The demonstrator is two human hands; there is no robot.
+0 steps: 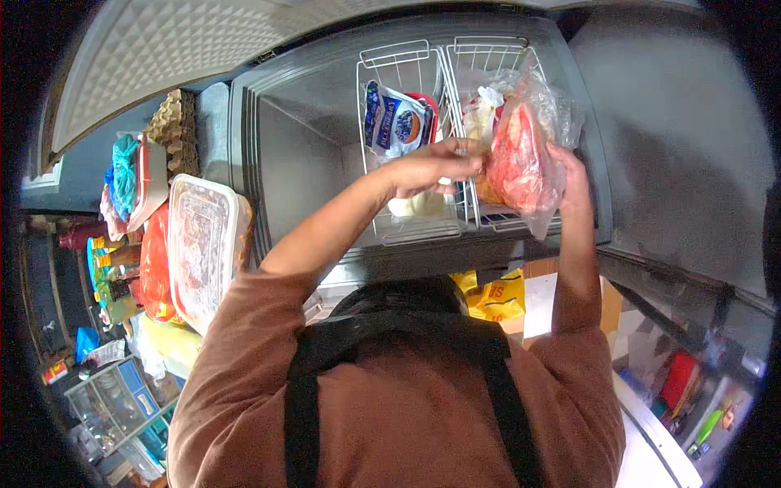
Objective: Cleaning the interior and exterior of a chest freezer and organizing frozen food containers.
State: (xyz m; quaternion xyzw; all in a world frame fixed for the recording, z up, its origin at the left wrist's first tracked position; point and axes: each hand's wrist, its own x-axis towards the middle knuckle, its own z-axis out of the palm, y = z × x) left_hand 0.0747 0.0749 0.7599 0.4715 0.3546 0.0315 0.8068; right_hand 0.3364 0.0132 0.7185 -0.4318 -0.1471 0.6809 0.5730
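Note:
My right hand [570,174] grips the side of a clear plastic bag of red meat [518,158], held over the right wire basket [488,46] of an open chest freezer. Just left of the bag is my left hand [439,168], fingers partly spread; whether its fingertips touch the bag cannot be told. Under the held bag, the right basket contains more plastic bags [483,107]. The left wire basket [396,58] has a printed blueberry package [393,119], something red behind it and a pale wrapped item [418,204] low down.
The freezer's raised lid [183,36] is at the upper left. Left of the freezer stand egg trays [177,131], a plastic container with a frosted lid [204,250], a red bag [157,262] and a box with bags on top [146,183]. Yellow bags [497,296] lie below the freezer's front edge.

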